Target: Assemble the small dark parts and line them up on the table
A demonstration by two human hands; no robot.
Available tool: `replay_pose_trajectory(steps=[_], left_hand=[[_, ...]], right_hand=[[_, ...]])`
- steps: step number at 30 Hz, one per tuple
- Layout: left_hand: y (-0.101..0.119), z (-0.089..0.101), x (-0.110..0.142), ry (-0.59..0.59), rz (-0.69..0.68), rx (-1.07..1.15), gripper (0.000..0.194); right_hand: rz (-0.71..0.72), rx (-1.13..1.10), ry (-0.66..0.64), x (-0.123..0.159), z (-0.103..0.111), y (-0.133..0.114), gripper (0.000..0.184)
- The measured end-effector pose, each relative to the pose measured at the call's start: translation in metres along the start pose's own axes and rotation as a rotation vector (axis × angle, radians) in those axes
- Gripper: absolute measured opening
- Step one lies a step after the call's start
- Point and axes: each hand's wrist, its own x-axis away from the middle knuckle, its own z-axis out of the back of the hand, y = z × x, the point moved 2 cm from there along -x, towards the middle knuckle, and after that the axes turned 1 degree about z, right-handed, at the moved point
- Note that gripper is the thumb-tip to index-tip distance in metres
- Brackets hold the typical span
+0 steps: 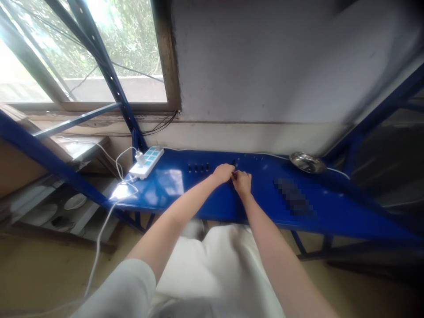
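Observation:
My left hand [224, 173] and my right hand [243, 182] meet over the middle of the blue table, fingertips almost touching. The fingers of both are pinched closed. A tiny dark thing [233, 163] shows at the fingertips, too small and too covered to name. To the left of my hands, several small black cylinder-like pieces [202, 168] stand in a spaced row on the tabletop.
The blue table [258, 205] runs along the wall. On its left lies a white power strip [149, 161] with a plug and trailing white cable [98, 247]. At the right are a shiny metal dish [307, 162] and a blurred-out dark rectangle [293, 196]. Blue metal posts flank both ends.

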Motion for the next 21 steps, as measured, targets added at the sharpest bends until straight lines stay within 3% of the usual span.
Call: replay_pose_trajectory(steps=[6, 10, 16, 21], left_hand=[[-0.010, -0.006, 0.020, 0.079, 0.042, 0.087, 0.021], [-0.021, -0.015, 0.043, 0.247, 0.126, 0.313, 0.031], [-0.047, -0.030, 0.082, 0.466, 0.346, 0.647, 0.031], [-0.058, -0.035, 0.099, 0.597, 0.459, 0.875, 0.034]], right_hand=[[0.064, 0.018, -0.015, 0.001, 0.000, -0.003, 0.014], [0.073, 0.023, -0.015, 0.001, 0.002, -0.007, 0.017], [0.072, -0.112, 0.000, -0.002, 0.003, -0.008, 0.021], [-0.099, -0.271, -0.142, -0.016, -0.009, -0.016, 0.017]])
